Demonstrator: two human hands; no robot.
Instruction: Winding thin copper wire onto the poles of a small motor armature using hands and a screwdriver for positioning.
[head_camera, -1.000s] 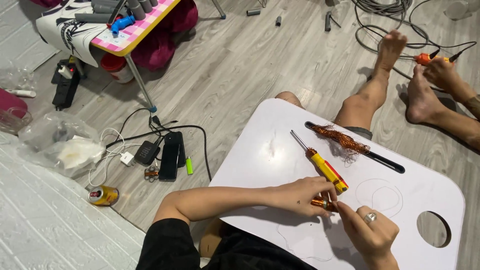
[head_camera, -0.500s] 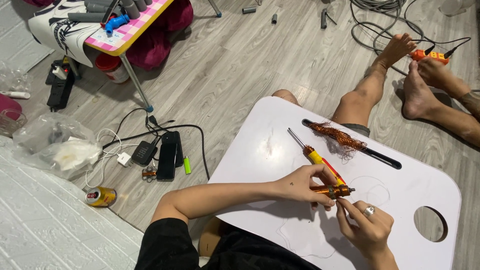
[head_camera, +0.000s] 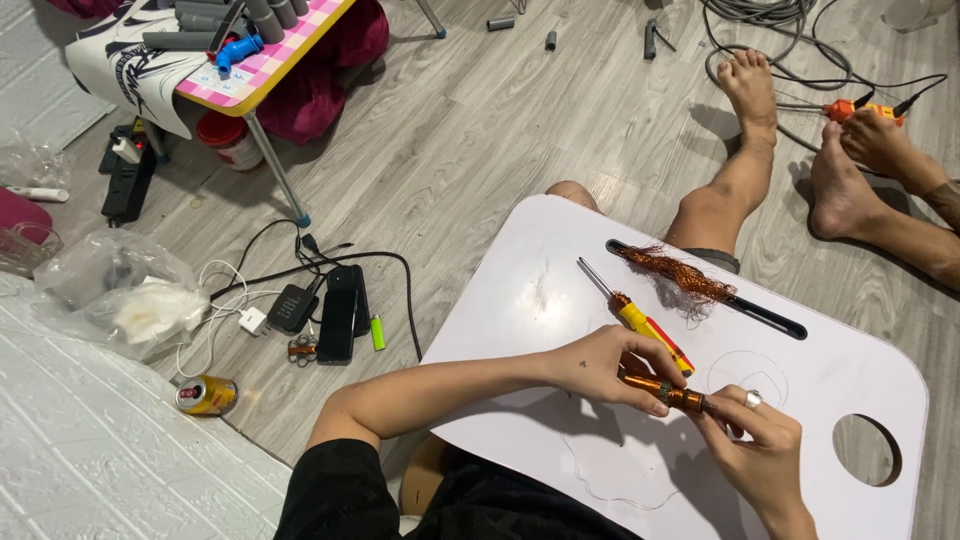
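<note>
Copper-wound, the small cylindrical coil of reddish wire (head_camera: 662, 390) held over the white lap table (head_camera: 520, 300), near its front edge. Left hand (head_camera: 600, 368) closed around the coil's near end, fingers curled over the top. Right hand (head_camera: 752, 440), ring on one finger, pinched narrow at the far end, fingertips seemingly on a fine strand; too thin to tell whether taut or slack. Judged as mid-winding or unwinding of wire on the coil, direction not readable. Next move likely calls for a steady left-hand grip and small, even pulls or turns from the right, with the thin loops of loose wire (head_camera: 745, 365) on the table kept from tangling. Just beyond the left hand, untouched: yellow-and-red-handled screwdriver (head_camera: 640, 322); farther back, tangled clump of copper wire (head_camera: 672, 272) across a long black tool (head_camera: 765, 317).
</note>
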